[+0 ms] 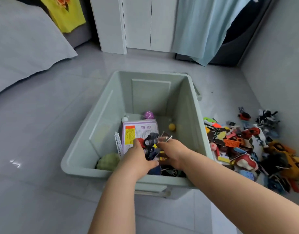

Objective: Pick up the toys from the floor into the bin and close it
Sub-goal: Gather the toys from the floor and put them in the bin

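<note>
Head view, sweeping left to right with the bin [101, 119] as the landmark. Far left of the bin: a grey bed [23, 41] drooping to the floor [43, 132], no toys on that side. Inside the bin, at its near-left corner, a green lump [108, 161]; beside that, a white lattice piece [118, 143] leaning upright against a printed booklet [138, 130], with a purple ball [148, 115] and a yellow ball [171, 127] toward the far wall. Over the bin's near rim, both arms reaching in. Left hand [136, 159] cupped, fingers curled half-closed under a dark wheeled toy car [150, 141] and something red, likely carrying a scooped batch low to drop without scatter. Right hand [172, 152] pressed against the same bundle from the other side, fingers narrowed around thin dark bits; exact grip hidden by the toys. Looks like a two-handed scoop at the point of release. Right of the bin: a big heap of toys [250, 149] on the floor, touching the bin's right wall, so plenty left to gather. No lid clearly visible; closing seems a long way off.
</note>
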